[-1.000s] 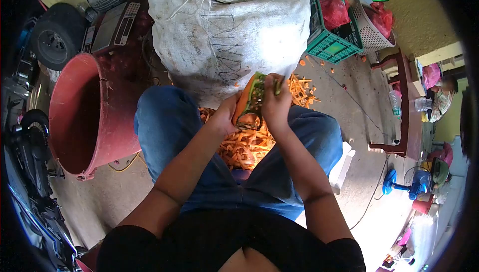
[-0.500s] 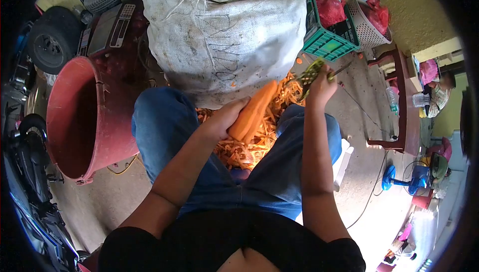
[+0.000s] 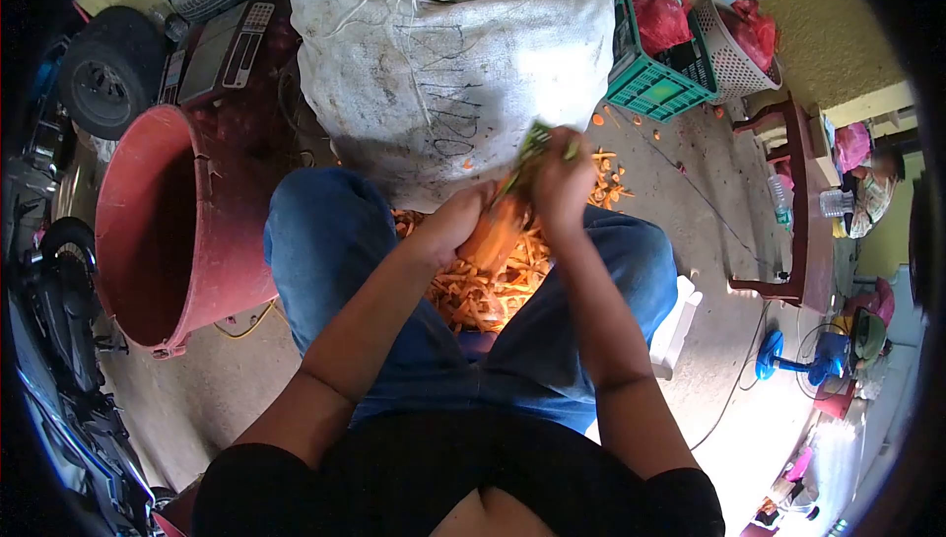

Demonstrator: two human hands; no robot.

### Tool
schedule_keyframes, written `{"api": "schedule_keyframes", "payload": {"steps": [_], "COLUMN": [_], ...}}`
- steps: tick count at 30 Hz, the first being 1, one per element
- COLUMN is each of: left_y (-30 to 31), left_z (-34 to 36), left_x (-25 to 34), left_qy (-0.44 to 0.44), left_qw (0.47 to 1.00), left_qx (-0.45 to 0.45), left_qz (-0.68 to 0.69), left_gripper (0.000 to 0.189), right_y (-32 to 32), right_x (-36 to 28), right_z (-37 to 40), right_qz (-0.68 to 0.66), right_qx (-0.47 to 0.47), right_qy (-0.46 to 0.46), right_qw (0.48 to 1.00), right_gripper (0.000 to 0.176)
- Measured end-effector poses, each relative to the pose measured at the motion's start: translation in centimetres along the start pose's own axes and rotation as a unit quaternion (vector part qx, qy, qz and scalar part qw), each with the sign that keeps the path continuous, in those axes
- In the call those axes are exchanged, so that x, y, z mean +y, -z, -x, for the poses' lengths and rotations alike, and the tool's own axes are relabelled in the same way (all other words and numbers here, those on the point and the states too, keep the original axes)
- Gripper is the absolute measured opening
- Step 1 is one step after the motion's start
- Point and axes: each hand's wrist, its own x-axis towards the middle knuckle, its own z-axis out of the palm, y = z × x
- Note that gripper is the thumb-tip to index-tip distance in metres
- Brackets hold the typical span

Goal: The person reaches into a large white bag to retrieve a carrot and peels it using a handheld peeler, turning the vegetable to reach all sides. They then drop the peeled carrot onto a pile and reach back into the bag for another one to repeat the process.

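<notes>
My left hand (image 3: 455, 225) is wrapped round the lower part of a large orange carrot (image 3: 488, 241), which tilts up and away between my knees. Blurred by motion, my right hand (image 3: 564, 182) grips a green peeler (image 3: 533, 150) with an openwork body. The peeler lies over the carrot's upper end, and its blade is hidden. Below both hands, a heap of orange peelings (image 3: 481, 302) covers the floor between my legs.
A bulging white woven sack (image 3: 453, 74) stands right ahead. To the left is a big red bin (image 3: 232, 232). A green crate (image 3: 660, 92) and a white basket (image 3: 734, 64) sit at the far right. A person (image 3: 877, 187) is near the wooden table (image 3: 813, 232).
My right hand has swung left and down with the peeler, from out at the right onto the carrot. My left hand keeps its hold on the carrot.
</notes>
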Motion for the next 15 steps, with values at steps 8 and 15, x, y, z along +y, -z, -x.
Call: {"api": "schedule_keyframes", "payload": {"steps": [8, 15], "left_y": [-1.3, 0.3], "left_z": [1.4, 0.1], "left_x": [0.4, 1.4], "left_qy": [0.037, 0.002], "left_qw": [0.997, 0.997], "left_qx": [-0.027, 0.025], "left_qz": [-0.057, 0.079], "left_gripper": [0.037, 0.042], "right_y": [5.3, 2.9], "right_x": [5.5, 3.9], "right_z": [-6.8, -3.3], "right_qz": [-0.167, -0.138], "right_qx": [0.207, 0.065], "right_qy": [-0.070, -0.043], "right_qw": [0.962, 0.987], "right_gripper": [0.022, 0.020]}}
